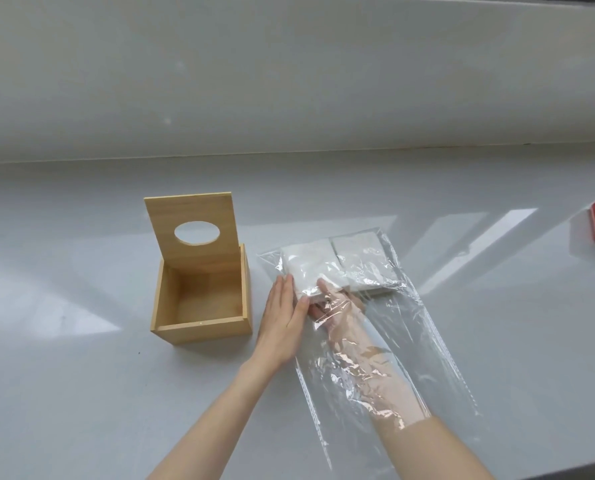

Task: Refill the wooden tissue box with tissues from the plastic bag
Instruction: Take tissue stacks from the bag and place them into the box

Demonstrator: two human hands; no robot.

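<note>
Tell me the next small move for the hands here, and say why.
Probably draw the left stack of white tissues toward the clear plastic bag's open near end. The right hand is inside the bag touching that stack, the left hand steadies it from outside, and the light wooden tissue box stands empty, lid up.

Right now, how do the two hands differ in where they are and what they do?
The right hand is inside the plastic bag, reaching the tissues; the left hand is outside, pressing flat on the bag's left edge. The right is seen through plastic film; the left is bare. Both touch the same near-left tissue stack.
</note>
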